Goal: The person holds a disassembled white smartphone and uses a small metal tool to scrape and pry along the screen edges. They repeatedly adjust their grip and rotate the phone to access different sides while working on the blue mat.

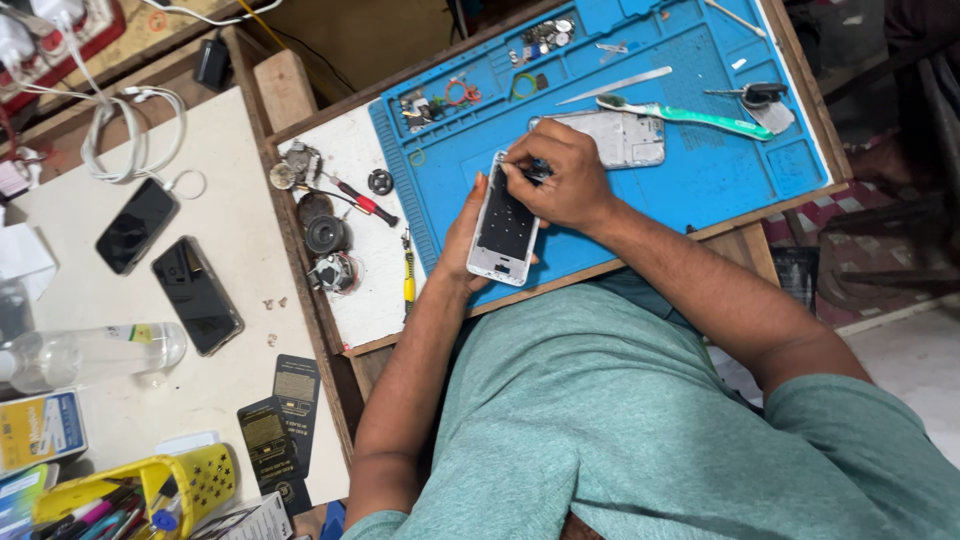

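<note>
While the left hand (462,240) cradles the opened white-framed rectangular phone chassis (505,222) from beneath, fingers wrapped along its long edge, the right hand (560,180) pinches a small dark-tipped tool (538,170) against the chassis's upper end. Both grips are closed: left around the chassis, right narrowly on the tool. The chassis sits tilted just above the near edge of the blue silicone repair mat (700,170), over the wooden bench edge.

Handling judgement: the chassis looks light, thin and stiff, but fragile. The dark inner face is exposed, so pressure there is risky. The safest hold appears to be the 2 long side rails, as the left hand does now; the smooth frame could slip if gripped loosely.

Nearby on the mat: 1 separate silver phone back panel (620,135), 1 green-handled toothbrush (690,117), 1 metal spudger (615,86). A red-handled screwdriver (365,203) lies on the white board to the left, well apart.
</note>
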Action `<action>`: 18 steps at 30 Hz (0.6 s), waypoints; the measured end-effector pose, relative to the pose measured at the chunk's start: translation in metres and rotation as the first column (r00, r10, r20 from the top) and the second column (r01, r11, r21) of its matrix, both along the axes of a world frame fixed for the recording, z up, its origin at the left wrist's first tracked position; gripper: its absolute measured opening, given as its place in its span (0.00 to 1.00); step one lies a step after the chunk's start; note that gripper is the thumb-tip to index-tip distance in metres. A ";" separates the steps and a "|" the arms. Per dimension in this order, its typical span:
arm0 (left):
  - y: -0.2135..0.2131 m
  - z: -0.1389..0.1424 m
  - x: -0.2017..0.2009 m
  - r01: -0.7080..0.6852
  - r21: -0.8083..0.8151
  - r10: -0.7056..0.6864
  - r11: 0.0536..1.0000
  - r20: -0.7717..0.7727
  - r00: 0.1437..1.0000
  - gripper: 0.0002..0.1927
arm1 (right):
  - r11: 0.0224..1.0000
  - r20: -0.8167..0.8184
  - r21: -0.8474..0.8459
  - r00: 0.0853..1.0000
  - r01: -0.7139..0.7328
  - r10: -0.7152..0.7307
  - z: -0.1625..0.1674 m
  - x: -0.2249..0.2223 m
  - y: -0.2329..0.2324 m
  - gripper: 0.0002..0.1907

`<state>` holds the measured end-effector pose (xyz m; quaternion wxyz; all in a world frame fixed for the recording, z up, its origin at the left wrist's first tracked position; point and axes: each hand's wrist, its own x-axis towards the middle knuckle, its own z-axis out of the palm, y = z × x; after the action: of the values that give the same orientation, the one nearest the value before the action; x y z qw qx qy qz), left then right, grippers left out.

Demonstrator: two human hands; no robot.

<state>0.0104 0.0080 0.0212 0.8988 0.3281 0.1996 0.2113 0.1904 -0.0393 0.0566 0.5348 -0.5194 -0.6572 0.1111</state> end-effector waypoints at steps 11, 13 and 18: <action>-0.001 0.005 0.008 -0.016 -0.050 0.012 0.999 -0.073 0.997 0.34 | 0.994 -0.056 -0.022 0.992 0.112 -0.113 0.016 -0.012 -0.004 0.04; 0.000 0.004 0.010 -0.015 -0.044 0.012 0.999 -0.075 0.997 0.35 | 0.993 -0.041 0.000 0.992 0.117 -0.116 0.015 -0.014 -0.005 0.04; 0.000 0.003 0.009 0.006 0.026 -0.004 1.000 -0.083 0.997 0.37 | 0.992 -0.028 0.064 0.994 0.107 -0.105 0.012 -0.014 -0.004 0.04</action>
<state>0.0196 0.0082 0.0244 0.8859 0.3488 0.2333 0.1978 0.1767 -0.0431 0.0687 0.5646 -0.5345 -0.6253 0.0675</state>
